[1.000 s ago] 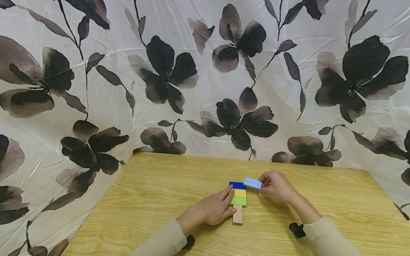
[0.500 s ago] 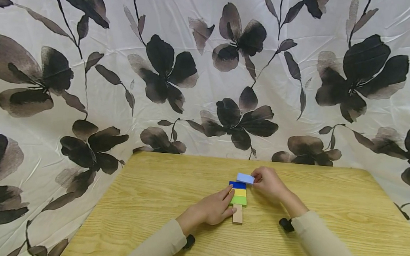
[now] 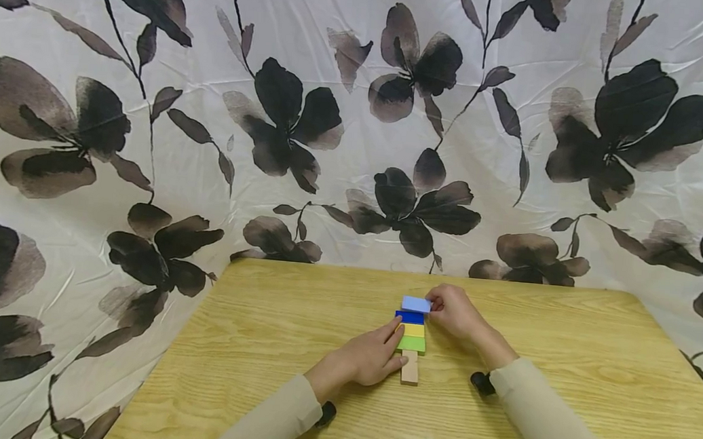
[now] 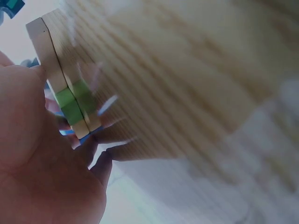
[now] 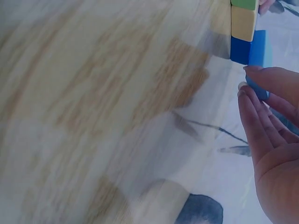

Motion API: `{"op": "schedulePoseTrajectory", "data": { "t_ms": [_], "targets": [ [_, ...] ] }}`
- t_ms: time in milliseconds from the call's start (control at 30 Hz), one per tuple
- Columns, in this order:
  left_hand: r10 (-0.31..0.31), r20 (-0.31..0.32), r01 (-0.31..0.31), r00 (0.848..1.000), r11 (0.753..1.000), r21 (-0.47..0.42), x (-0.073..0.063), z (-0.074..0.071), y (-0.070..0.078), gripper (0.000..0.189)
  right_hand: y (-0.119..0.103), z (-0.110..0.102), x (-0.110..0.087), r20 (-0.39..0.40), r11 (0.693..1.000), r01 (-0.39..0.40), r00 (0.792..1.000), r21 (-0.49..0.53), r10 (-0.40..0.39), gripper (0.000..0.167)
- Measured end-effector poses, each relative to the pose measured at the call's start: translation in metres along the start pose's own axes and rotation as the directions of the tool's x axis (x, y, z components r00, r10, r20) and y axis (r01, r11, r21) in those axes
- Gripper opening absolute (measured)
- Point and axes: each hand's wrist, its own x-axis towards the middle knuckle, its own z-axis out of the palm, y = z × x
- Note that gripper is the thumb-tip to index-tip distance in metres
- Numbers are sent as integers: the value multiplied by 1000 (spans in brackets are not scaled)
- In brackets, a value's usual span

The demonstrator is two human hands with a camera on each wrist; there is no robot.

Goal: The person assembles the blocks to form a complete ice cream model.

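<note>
My right hand (image 3: 456,314) pinches a light blue block (image 3: 415,304) by its right end, at the far end of a row of wooden blocks. In the right wrist view, thumb and fingertips grip this light blue block (image 5: 260,49) close against the dark blue block (image 5: 240,50). Toward me follow the dark blue block (image 3: 417,318), a yellow block (image 3: 414,330), a green block (image 3: 412,344) and a plain wood block (image 3: 409,372) set lengthwise. My left hand (image 3: 366,358) rests along the row's left side, fingers extended over its left edges and thumb at the plain block.
The row stands on a wood-grain table (image 3: 244,348). Behind the table's far edge hangs a white cloth (image 3: 344,151) with dark flowers. A black wrist camera (image 3: 482,384) sits under the right sleeve, and another black camera (image 3: 327,415) under the left.
My right hand has carried the light blue block left and slightly away from me, from right of the row to just beyond the dark blue block. The left hand has stayed in place.
</note>
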Motion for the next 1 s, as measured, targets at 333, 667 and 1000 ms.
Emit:
{"op": "schedulePoseTrajectory", "data": {
  "t_ms": [333, 667, 1000],
  "targets": [
    [-4, 9, 4, 1000, 1000, 1, 0, -2, 0, 70, 0, 6, 5, 29, 1000, -10, 1000, -2, 10, 22],
    [2, 15, -2, 1000, 1000, -4, 0, 1, 0, 71, 2, 10, 6, 98, 999, -16, 995, -30, 19, 26],
    [11, 16, -11, 1000, 1000, -4, 0, -1, -1, 70, -2, 9, 5, 156, 998, 13, 988, -67, -2, 26]
  ]
}}
